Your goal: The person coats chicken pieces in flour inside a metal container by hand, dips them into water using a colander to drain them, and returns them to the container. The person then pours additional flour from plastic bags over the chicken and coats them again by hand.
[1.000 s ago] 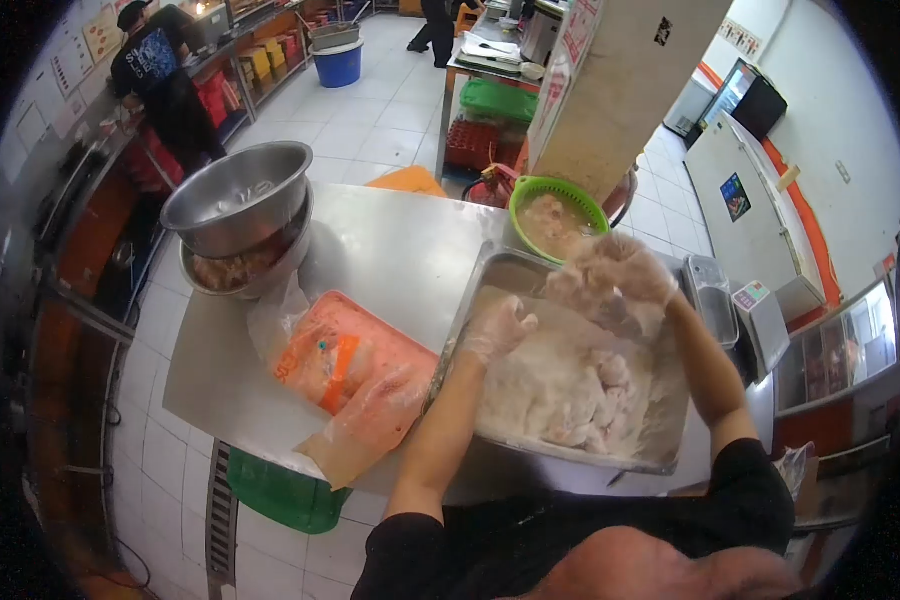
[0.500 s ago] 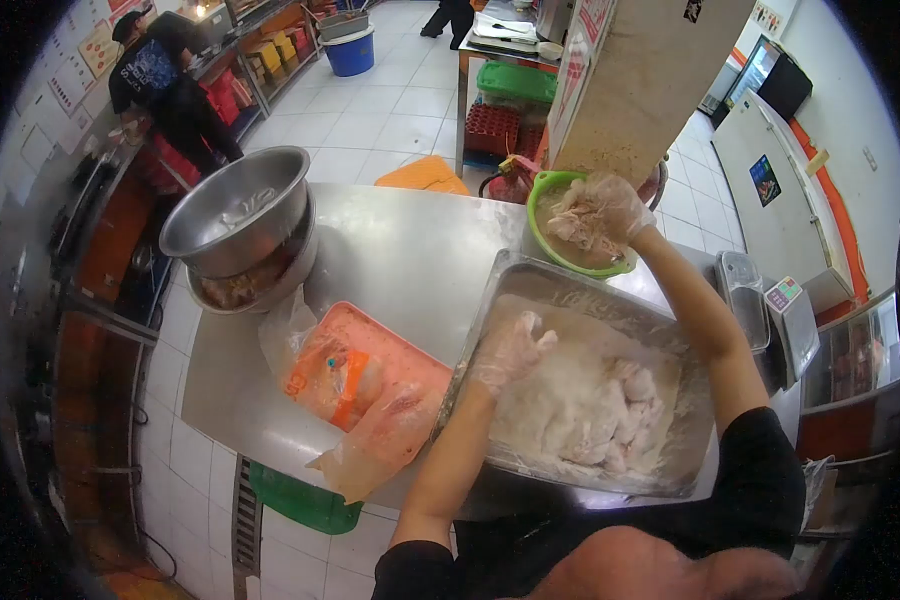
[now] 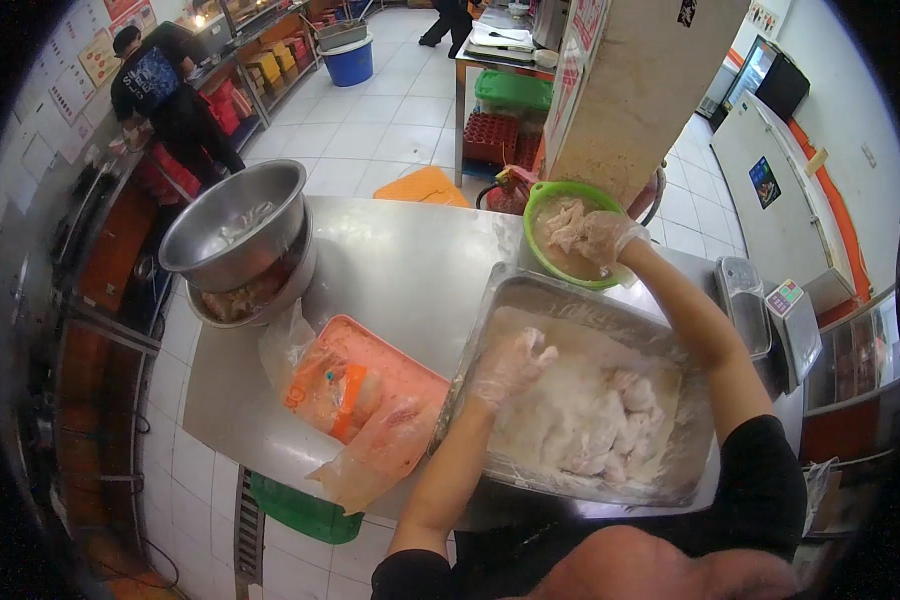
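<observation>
- Left hand point(image 3: 515, 366) hangs half-open, empty, over the tray point(image 3: 592, 300), right of center
- Right hand point(image 3: 610, 240), fingers bent, touches meat point(image 3: 566, 222) in green basket point(image 3: 532, 232), upper right; grip unclear

The right hand point(image 3: 602, 238) touches meat point(image 3: 567, 222) in the green bowl point(image 3: 529, 232); the left hand point(image 3: 511, 368) (gloved too, fingers loosely curled) is over the tray point(image 3: 590, 299), where powder point(image 3: 530, 425) surrounds pale pieces point(image 3: 625, 430).

Pale, wet meat pieces point(image 3: 567, 224) in a green basin point(image 3: 542, 188), white-powdered pieces point(image 3: 625, 425) bunched in a rectangular metal tray point(image 3: 692, 400).
</observation>
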`<state>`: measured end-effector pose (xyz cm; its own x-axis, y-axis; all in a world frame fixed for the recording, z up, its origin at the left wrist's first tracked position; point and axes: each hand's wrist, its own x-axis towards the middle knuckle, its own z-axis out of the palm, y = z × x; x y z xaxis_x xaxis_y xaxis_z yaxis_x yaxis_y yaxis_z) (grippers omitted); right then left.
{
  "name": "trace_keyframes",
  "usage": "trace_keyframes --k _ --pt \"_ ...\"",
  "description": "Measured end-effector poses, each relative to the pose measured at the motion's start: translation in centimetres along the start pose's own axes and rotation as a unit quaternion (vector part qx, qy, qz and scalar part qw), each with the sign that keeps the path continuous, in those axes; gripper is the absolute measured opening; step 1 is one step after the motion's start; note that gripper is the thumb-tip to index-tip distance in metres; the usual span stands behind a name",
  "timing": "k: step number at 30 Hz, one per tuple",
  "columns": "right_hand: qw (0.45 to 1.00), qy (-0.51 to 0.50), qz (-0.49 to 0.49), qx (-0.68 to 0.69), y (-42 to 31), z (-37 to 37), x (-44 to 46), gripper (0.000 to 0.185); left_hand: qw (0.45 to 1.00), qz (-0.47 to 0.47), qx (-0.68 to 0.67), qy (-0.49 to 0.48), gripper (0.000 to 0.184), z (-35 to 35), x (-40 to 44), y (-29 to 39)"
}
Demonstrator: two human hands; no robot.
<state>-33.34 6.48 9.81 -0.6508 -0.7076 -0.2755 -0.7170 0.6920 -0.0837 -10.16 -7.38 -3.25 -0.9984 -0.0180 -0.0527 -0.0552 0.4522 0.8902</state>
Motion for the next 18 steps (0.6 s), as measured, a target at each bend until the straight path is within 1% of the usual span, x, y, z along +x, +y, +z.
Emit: trace_keyframes --k 3,5,7,9,10,13,15,16,18 --pt "0.999 0.014 0.027 -0.023 1.4 1.7 1.4 0.032 1.0 0.013 0.006 0.028 0.042 0.4 0.1 -0.2" --pt "0.999 0.021 0.035 -0.036 1.8 2.4 2.6 0.032 0.998 -0.04 0.045 -0.024 0.047 -1.3 -0.4 2.1" --pt "0.997 0.027 0.044 -0.05 1.6 2.1 2.6 0.033 0.997 -0.036 0.058 -0.03 0.049 -1.8 -0.5 2.7" --pt "0.996 0.034 0.059 -0.054 -0.3 0.2 1.7 0.034 0.996 -0.034 0.071 -0.036 0.052 -1.7 -0.4 2.6" --pt "0.996 0.034 0.059 -0.053 0.0 0.7 2.3 0.034 0.996 -0.033 0.069 -0.037 0.052 -1.4 -0.3 2.3" --pt "0.996 0.01 0.06 -0.067 0.8 1.4 4.5 0.036 0.995 -0.031 0.079 -0.044 0.053 -1.7 -0.4 2.8" --pt "0.989 -0.032 0.068 -0.128 0.2 0.9 4.9 0.038 0.994 -0.03 0.091 -0.051 0.052 -1.7 -0.4 2.8" --pt "0.989 -0.032 0.067 -0.128 0.3 1.2 5.2 0.038 0.995 -0.02 0.088 -0.045 0.052 -1.4 -0.3 2.3" --pt "0.989 0.011 0.063 -0.135 1.4 3.4 6.7 0.039 0.996 -0.011 0.085 -0.04 0.052 -1.3 -0.3 2.2"
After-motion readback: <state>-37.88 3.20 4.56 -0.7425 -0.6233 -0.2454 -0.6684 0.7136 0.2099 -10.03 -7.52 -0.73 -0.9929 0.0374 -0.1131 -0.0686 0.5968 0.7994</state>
